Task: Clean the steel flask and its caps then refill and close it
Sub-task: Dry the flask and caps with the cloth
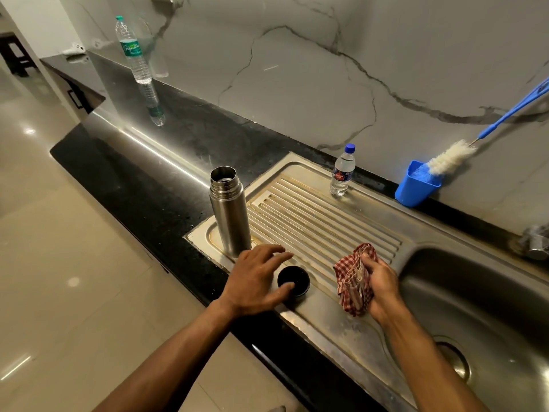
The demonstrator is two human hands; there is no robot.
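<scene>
A tall plastic water bottle (133, 49) with a green cap stands far back on the black counter (166, 185), well beyond the fingers. The steel flask (229, 211) stands upright and uncapped at the left end of the ribbed drainboard (323, 221), just past the left fingertips; its interior is dark and its fill level cannot be made out. The left hand (255, 282) lies with fingers spread and relaxed, holding nothing; the thumb touches the rim of a black cap (293, 281), which sits on the drainboard between thumb and forefinger. Any second cap is not identifiable. The right hand (378, 285) has its fingers curled round a red checked cloth (352, 278), bunched so its full extent is hidden. A small blue-capped bottle (343, 172) stands well beyond those fingers. Further right, a blue holder (414, 187) carries a bottle brush (451, 156), its handle cut off by the frame edge. The sink basin (481, 316) is only partly in view.
</scene>
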